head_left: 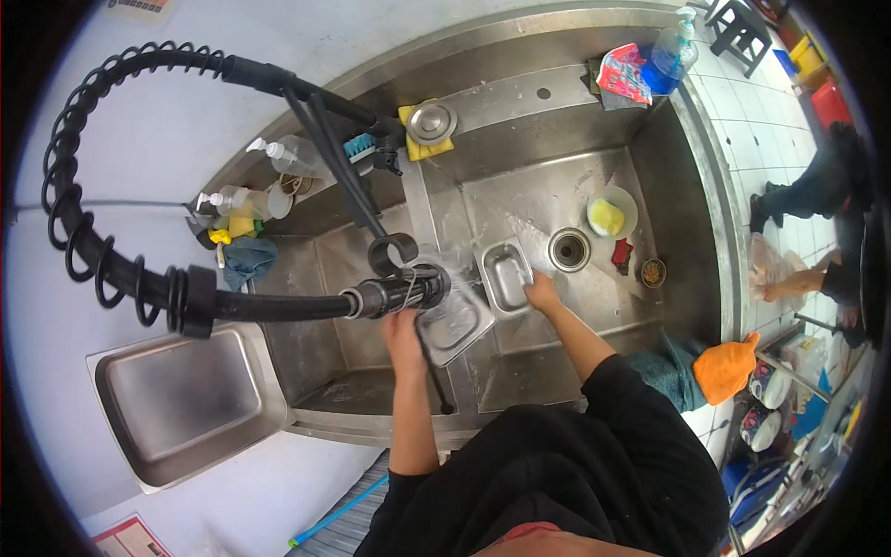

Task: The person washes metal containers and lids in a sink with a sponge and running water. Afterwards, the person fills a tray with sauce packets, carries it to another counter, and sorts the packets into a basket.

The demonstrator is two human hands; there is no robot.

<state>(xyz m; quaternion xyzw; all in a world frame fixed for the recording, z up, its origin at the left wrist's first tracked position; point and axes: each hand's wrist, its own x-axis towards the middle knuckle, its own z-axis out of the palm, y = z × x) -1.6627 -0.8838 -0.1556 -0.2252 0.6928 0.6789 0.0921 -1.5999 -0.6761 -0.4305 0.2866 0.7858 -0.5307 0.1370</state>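
My right hand grips the right rim of a small rectangular steel pan in the right basin. Just below the black spray nozzle, my left hand is closed, its fingertips hidden. It borders the left edge of a second steel piece, a flat tray or lid, tilted across the basin divider. I cannot make out whether this hand holds the tray or the nozzle. Water sprays from the nozzle over the tray.
A coiled hose arches at left. The right basin has a drain, a white bowl with a yellow sponge and a small round dish. A large steel pan stands left. Orange cloth hangs right; people are beyond.
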